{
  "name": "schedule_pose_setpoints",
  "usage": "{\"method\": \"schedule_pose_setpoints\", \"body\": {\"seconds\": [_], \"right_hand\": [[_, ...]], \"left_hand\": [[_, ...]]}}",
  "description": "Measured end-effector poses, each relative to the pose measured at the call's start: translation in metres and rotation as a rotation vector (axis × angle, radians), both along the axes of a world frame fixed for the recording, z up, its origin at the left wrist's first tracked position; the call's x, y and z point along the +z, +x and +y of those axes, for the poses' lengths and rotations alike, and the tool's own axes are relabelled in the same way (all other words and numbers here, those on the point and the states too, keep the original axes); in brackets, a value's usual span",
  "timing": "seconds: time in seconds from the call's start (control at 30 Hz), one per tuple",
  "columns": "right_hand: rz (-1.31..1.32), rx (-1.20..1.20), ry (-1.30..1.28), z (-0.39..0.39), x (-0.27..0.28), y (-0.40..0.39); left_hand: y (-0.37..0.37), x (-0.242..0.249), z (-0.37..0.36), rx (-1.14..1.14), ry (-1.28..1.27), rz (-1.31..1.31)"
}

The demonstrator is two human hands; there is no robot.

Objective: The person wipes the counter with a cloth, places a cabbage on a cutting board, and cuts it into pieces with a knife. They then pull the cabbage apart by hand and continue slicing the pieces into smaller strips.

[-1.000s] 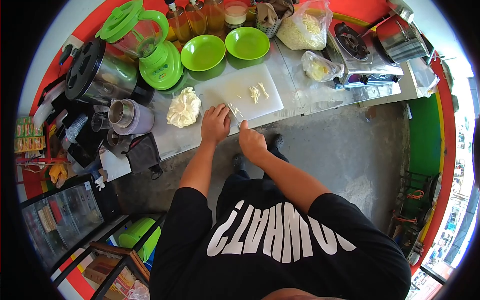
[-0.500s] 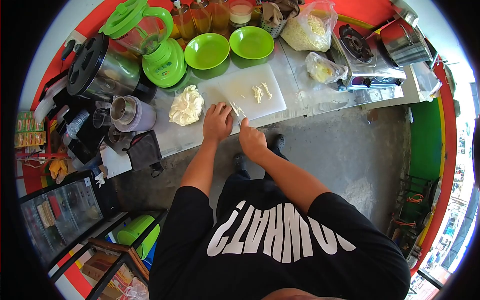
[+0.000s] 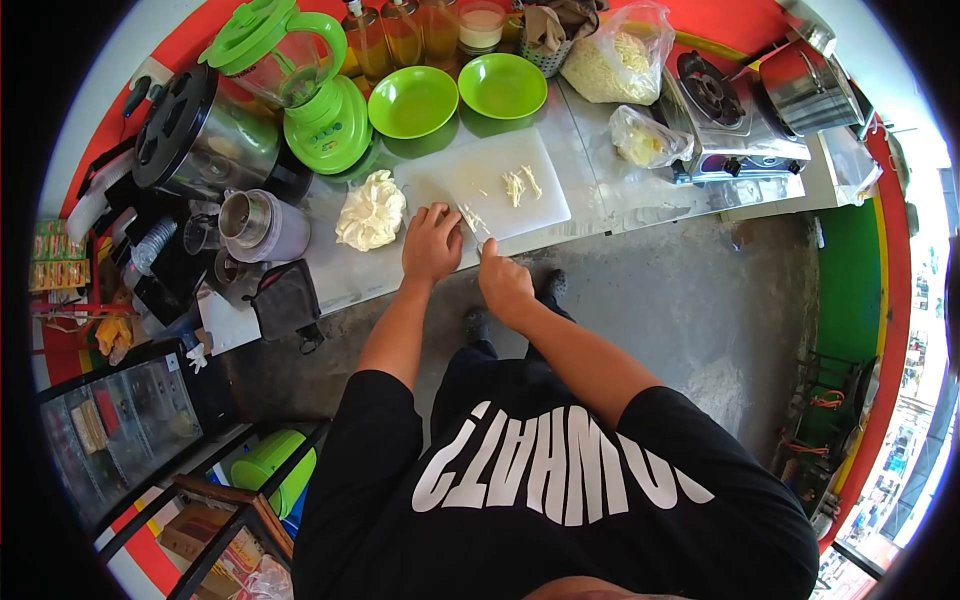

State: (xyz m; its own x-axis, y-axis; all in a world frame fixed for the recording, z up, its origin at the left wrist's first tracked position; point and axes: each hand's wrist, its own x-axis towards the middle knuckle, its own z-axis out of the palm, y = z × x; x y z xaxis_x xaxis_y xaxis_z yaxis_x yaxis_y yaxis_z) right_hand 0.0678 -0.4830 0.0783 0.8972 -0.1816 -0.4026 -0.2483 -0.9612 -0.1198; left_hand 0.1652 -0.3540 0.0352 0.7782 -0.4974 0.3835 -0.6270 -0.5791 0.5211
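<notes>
On the near edge of a white cutting board [image 3: 545, 200], my left hand [image 3: 433, 245] rests with its fingers curled down and together. What is under its fingertips is hidden. My right hand [image 3: 506, 285] is closed around the handle of a knife [image 3: 474, 222], whose blade lies beside my left fingertips, with thin pale shreds along it. Farther right on the board are several cut pale strips [image 3: 515, 187]. A cream-coloured, ruffled clump of food [image 3: 371, 212] sits left of the board, close to my left hand.
Two green bowls [image 3: 413, 103] stand behind the board, next to a green blender [image 3: 325, 120]. To the right are a bag of pale shreds [image 3: 615, 65], a smaller plastic bag [image 3: 650, 137] and a gas stove [image 3: 740, 130]. A lidded metal pot [image 3: 215, 130] stands left.
Hardly anything differs. Both hands keep their places at the board's near edge, the knife is still in my right hand, and the whole view has shifted very slightly.
</notes>
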Motion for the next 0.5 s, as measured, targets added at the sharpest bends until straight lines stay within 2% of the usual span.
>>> {"method": "schedule_pose_setpoints", "body": {"seconds": [0.17, 0.3, 0.5], "right_hand": [[-0.033, 0.053, 0.090, -0.006, 0.010, 0.026], [-0.036, 0.004, 0.126, -0.002, 0.012, 0.016], [0.010, 0.030, -0.016, 0.000, 0.008, 0.008]], "left_hand": [[0.000, 0.000, 0.000, -0.005, -0.001, -0.008], [-0.001, 0.000, -0.001, 0.030, 0.006, -0.015], [0.000, 0.001, 0.001, 0.024, 0.026, 0.006]]}}
